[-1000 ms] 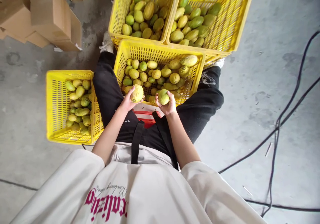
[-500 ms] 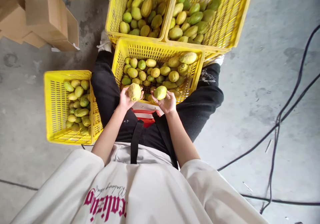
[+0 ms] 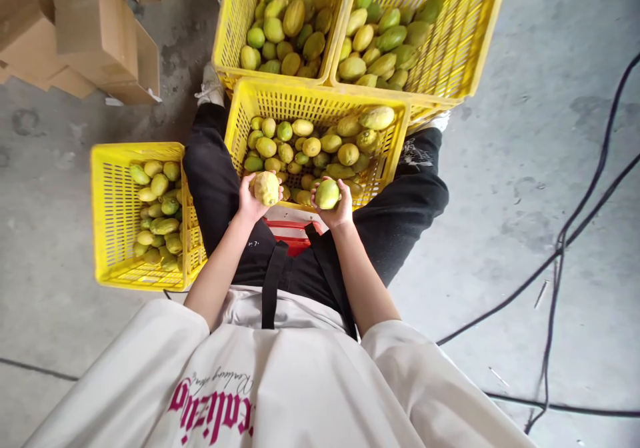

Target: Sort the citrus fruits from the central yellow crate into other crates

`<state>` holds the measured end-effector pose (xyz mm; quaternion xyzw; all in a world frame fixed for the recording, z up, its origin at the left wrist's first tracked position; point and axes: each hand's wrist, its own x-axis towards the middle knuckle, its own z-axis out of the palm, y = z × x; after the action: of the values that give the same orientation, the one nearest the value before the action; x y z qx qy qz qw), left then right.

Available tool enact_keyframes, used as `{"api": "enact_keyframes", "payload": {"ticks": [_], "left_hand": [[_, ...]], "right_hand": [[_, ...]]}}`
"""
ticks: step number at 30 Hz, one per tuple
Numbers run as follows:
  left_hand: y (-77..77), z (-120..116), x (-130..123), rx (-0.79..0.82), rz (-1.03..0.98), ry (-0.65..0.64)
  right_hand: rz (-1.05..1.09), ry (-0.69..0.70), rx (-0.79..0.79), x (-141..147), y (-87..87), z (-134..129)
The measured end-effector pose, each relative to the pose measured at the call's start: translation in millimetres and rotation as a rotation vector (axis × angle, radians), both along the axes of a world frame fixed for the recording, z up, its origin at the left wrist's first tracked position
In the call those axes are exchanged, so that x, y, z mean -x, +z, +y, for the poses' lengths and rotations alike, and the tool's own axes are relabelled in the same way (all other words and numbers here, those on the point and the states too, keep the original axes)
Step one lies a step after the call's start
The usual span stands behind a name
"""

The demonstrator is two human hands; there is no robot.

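Observation:
My left hand (image 3: 249,201) is wrapped round a pale yellow, bumpy lemon (image 3: 267,189). In my right hand (image 3: 340,211) lies a smoother yellow-green lemon (image 3: 327,195), with the fingers curled about it. Both hands are held apart over the near rim of a yellow plastic crate (image 3: 233,111) between my knees. Inside that crate are several loose lemons (image 3: 311,146), yellow and greenish, with larger ones toward the right.
Beyond stand two more yellow crates, one at the left (image 3: 218,51) and one at the right (image 3: 480,41), both holding fruit. Another crate (image 3: 107,215) with fruit sits by my left leg. Cardboard boxes (image 3: 95,28) lie upper left. Black cables (image 3: 555,315) cross the floor at right.
My hands have drawn slightly farther apart. The lemon in each hand has turned a little, and the right fingers have closed more around theirs.

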<state>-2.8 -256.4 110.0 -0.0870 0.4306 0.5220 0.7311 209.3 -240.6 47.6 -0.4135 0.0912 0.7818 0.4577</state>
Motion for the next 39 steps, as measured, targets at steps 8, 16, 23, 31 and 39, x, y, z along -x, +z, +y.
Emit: {"api": "enact_keyframes", "payload": {"ticks": [8, 16, 23, 31, 39], "left_hand": [[-3.4, 3.0, -1.1, 0.059, 0.014, 0.049], [0.2, 4.9, 6.4, 0.022, 0.005, -0.046], [-7.5, 2.0, -2.2, 0.076, -0.002, 0.058], [-1.2, 3.3, -5.3, 0.125, 0.050, 0.015], [0.4, 2.4, -4.6, 0.065, 0.035, -0.060]], "right_hand": [[0.072, -0.008, -0.083, 2.8, -3.6, -0.9], [0.126, 0.191, -0.067, 0.0, 0.2, 2.0], [0.104, 0.073, 0.028, 3.6, -3.9, 0.6], [0.082, 0.002, 0.025, 1.4, 1.2, 0.9], [0.033, 0.000, -0.016, 0.3, 2.8, 3.2]]}}
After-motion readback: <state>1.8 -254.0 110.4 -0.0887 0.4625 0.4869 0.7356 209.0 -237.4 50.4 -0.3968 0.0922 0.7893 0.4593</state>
